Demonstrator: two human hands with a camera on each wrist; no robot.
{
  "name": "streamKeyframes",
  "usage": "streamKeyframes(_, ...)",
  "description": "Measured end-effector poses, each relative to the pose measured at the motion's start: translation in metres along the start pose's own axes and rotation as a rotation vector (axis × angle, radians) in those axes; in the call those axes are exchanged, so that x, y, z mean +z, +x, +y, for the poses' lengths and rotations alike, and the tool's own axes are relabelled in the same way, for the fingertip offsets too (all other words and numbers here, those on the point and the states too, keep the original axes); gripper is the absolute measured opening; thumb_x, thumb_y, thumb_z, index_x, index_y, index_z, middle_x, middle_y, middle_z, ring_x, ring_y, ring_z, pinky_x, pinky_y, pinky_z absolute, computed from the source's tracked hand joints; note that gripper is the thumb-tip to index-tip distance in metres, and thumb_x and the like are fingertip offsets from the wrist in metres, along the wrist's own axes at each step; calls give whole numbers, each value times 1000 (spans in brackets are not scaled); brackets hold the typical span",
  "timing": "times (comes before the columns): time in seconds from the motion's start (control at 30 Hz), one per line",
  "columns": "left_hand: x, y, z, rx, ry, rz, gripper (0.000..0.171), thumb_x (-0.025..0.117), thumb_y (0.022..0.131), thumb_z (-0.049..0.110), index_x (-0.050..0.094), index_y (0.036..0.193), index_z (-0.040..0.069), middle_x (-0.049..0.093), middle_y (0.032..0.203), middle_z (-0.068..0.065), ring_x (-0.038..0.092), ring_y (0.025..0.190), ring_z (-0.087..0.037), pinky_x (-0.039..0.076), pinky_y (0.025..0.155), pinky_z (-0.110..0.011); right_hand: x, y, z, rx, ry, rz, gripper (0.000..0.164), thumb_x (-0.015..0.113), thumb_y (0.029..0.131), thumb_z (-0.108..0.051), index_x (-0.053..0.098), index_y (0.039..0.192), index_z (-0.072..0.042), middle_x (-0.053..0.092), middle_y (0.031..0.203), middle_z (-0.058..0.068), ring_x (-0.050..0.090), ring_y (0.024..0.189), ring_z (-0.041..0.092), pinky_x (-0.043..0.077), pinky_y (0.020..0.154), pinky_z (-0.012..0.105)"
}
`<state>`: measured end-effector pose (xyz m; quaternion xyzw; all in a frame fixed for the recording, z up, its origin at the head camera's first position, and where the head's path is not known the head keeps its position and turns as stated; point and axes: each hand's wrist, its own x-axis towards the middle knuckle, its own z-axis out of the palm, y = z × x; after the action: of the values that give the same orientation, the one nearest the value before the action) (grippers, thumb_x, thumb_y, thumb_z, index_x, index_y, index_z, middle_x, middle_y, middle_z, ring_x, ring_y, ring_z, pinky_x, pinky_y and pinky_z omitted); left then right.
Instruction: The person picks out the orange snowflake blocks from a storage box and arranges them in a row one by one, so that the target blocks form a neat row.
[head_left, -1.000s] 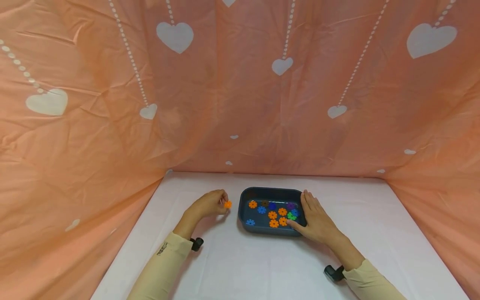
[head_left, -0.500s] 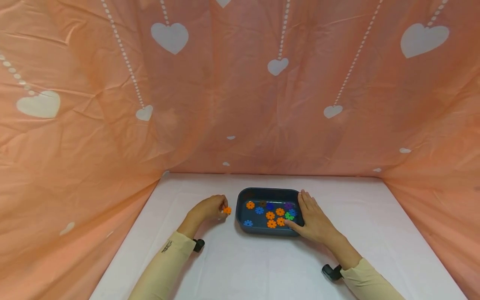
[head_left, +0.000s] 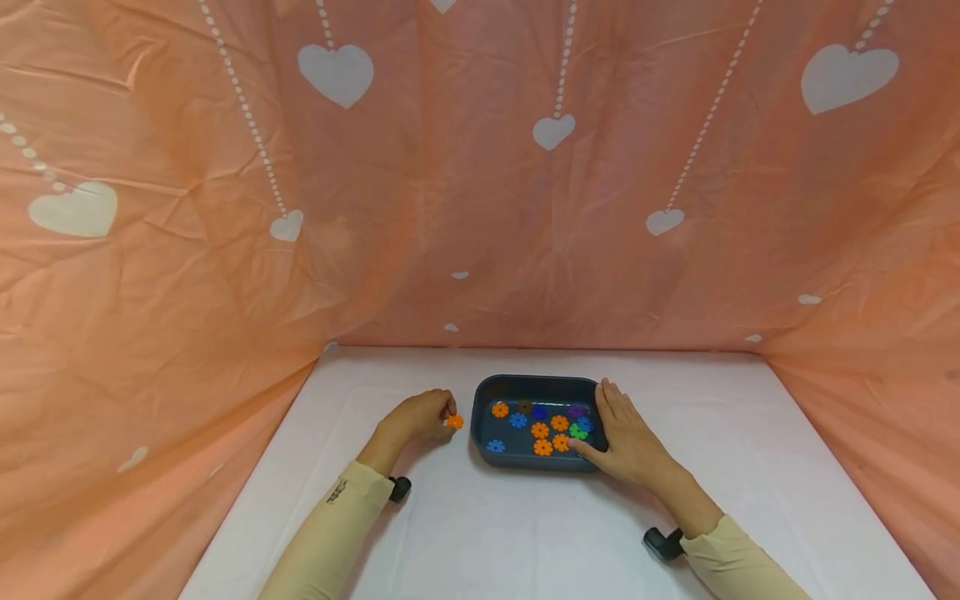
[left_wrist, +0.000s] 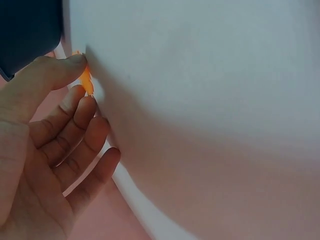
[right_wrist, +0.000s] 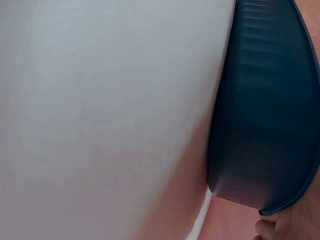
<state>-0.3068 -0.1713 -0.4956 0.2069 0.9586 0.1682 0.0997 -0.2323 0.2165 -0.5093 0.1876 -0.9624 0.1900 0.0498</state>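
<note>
Flower (head_left: pixel 454 422), orange, sits pinched between thumb (left_wrist: pixel 75 61) and fingertips (left_wrist: pixel 77 91) of your left hand (head_left: pixel 420 417), poking toward the tray (head_left: pixel 536 462) just beside it. Your right hand (head_left: pixel 628 442), fingers straight, rests along the tray's right end near more flowers (head_left: pixel 559 423).

The head view is evenly lit; dimmer wrist views show soft-edged shadows (left_wrist: pixel 210 185) on the white table (left_wrist: pixel 225 60).
</note>
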Motion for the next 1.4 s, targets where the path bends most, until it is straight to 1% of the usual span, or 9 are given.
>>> streamKeyframes(0.2, -3, -2, 1, -1, -7, 10, 26, 88, 90, 17, 65, 100, 11, 56, 88, 2, 53, 81, -15, 47, 77, -33, 2, 0, 0, -6, 4, 5, 112, 65, 98, -65, 19, 163, 14, 15, 173, 33, 15, 162, 48, 15, 129, 60)
streamKeyframes(0.33, -8, -3, 4, 37, -4, 59, 20, 82, 95, 21, 67, 105, 11, 62, 95, 2, 59, 86, -15, 52, 80, -36, 0, 0, -1, -15, 8, 17, 112, 65, 99, -64, 21, 163, 15, 16, 173, 34, 16, 161, 50, 17, 129, 61)
streamKeyframes(0.5, -18, -2, 14, 58, -9, 137, 20, 79, 98, 25, 69, 111, 14, 66, 104, 3, 63, 89, -16, 55, 82, -39, -2, -1, -1, -19, 2, 28, 110, 66, 99, -63, 22, 162, 16, 17, 172, 34, 18, 160, 50, 18, 129, 61)
streamKeyframes(0.67, -26, 1, 28, 73, -30, 164, 26, 78, 100, 30, 69, 117, 13, 67, 116, -5, 65, 102, -22, 56, 88, -43, -3, -1, -1, -19, 0, 27, 110, 66, 99, -63, 22, 162, 17, 17, 172, 34, 18, 160, 50, 18, 129, 61)
streamKeyframes(0.8, -27, 4, 39, 94, -58, 155, 31, 75, 102, 35, 66, 123, 14, 65, 133, -11, 65, 115, -27, 56, 95, -48, -3, -1, -1, -21, 7, 28, 110, 66, 99, -62, 22, 162, 17, 17, 172, 34, 18, 160, 50, 18, 129, 61)
streamKeyframes(0.93, -24, 8, 49, 109, -53, 145, 31, 75, 102, 37, 64, 124, 19, 61, 141, -12, 62, 123, -31, 54, 98, -54, -3, 0, -1, -28, 2, 29, 110, 66, 99, -62, 23, 161, 17, 19, 171, 35, 19, 160, 50, 19, 128, 61)
streamKeyframes(1.03, -20, 11, 55, 123, -31, 138, 32, 77, 101, 37, 65, 125, 19, 59, 146, -12, 60, 127, -36, 53, 100, -58, -3, 0, -2, -32, 0, 30, 109, 66, 99, -62, 23, 161, 17, 20, 171, 35, 20, 160, 51, 19, 128, 61)
streamKeyframes(1.2, -15, 18, 63, 144, 28, 119, 35, 80, 99, 36, 68, 125, 16, 57, 147, -11, 60, 125, -35, 53, 101, -57, -3, 0, 0, -29, -1, 29, 109, 66, 99, -61, 23, 161, 17, 19, 171, 35, 19, 160, 50, 18, 129, 61)
streamKeyframes(1.4, -9, 27, 71, 127, 102, 82, 33, 82, 97, 34, 71, 123, 17, 56, 143, -8, 62, 120, -32, 54, 99, -54, -3, -1, 0, -25, -3, 28, 109, 66, 99, -62, 24, 161, 17, 19, 171, 34, 20, 160, 50, 19, 128, 61)
